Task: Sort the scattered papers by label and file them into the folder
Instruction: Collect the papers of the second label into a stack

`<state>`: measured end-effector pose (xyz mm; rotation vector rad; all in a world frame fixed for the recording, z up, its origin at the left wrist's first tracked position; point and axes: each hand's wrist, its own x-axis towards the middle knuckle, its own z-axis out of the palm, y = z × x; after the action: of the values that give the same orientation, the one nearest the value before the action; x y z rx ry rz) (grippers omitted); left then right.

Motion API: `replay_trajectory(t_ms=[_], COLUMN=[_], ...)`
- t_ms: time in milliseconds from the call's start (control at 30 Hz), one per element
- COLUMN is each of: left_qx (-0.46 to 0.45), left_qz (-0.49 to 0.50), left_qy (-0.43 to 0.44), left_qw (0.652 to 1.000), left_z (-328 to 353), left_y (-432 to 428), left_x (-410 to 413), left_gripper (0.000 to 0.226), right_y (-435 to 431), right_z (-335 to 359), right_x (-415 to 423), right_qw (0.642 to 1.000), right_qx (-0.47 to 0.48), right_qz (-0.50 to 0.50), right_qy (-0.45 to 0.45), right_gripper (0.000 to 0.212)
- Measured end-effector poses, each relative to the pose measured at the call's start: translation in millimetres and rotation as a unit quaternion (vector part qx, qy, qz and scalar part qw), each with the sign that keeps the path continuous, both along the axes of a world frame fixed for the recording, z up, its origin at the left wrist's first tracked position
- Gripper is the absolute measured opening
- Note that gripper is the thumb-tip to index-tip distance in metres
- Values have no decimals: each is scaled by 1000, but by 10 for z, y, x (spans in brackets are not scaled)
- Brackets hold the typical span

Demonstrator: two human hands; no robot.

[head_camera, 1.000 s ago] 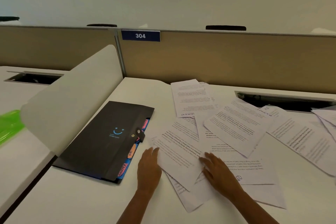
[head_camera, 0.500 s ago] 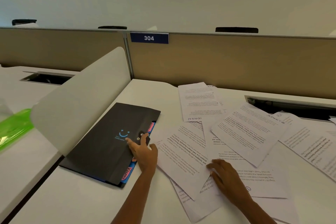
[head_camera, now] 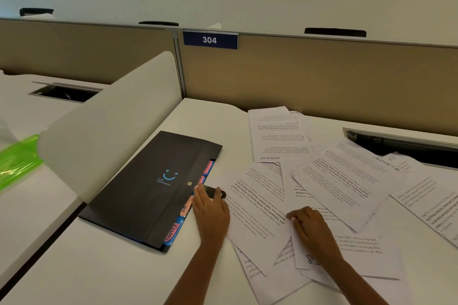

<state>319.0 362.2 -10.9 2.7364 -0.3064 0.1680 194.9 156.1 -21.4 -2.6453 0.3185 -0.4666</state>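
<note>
Matt black plastic folder (head_camera: pixel 148 190), thin white printed papers (head_camera: pixel 342 188), smooth white desk (head_camera: pixel 99 270)

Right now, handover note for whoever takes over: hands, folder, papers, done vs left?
Left hand: on the black folder's right edge, fingers at its strap tab, which is unsnapped and lying off the edge; grasp unclear.
Right hand: pressed flat on the scattered papers, holding nothing.
Folder: flap closed, at the left of the desk; pink index tabs show along its right edge.
Papers: loose, overlapping, right of the folder.
Done: strap unsnapped.
Left: open the flap, sort by label, file everything.
</note>
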Motion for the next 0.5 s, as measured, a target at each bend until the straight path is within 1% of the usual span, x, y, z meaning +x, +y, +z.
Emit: replay_trajectory(t_ms=[67,100,167,233,267,333,367,400,467,500], left_qx=[-8,-6,4,40,43,34,16,-3,-20,-5], left_qz=[0,5,-8,-14,-9,-15,-13,-6,0,-14], left_qy=[46,55,19,16,26,10,17,42,45,41], left_qw=[999,998,1000,999,999,999,1000,999,999,999], left_z=[8,-3,-70,-149,-145,-142,-128,-101,-91,-102], left_y=[15,21,56,75,62,47,31,6,-31,-51], left_x=[-25,-21,-19,-11,-25,-108,-159,-214,-294,-330], left_gripper=[40,42,39,38,40,49,51,53,59,60], right_y=[13,19,36,61,71,85,88,89,70,48], right_z=[15,24,50,48,44,18,1,-1,-3,5], right_x=[-35,-55,-103,-168,-201,-262,-294,-328,-414,-466], right_qw=[1000,1000,999,999,999,998,997,996,993,991], right_qx=[-11,-11,-11,-19,-24,-33,-35,-29,-2,21], right_qz=[10,13,23,36,41,41,38,37,42,40], right_qy=[6,11,20,21,27,43,55,73,108,126], right_gripper=[44,45,43,39,38,42,48,59,91,102])
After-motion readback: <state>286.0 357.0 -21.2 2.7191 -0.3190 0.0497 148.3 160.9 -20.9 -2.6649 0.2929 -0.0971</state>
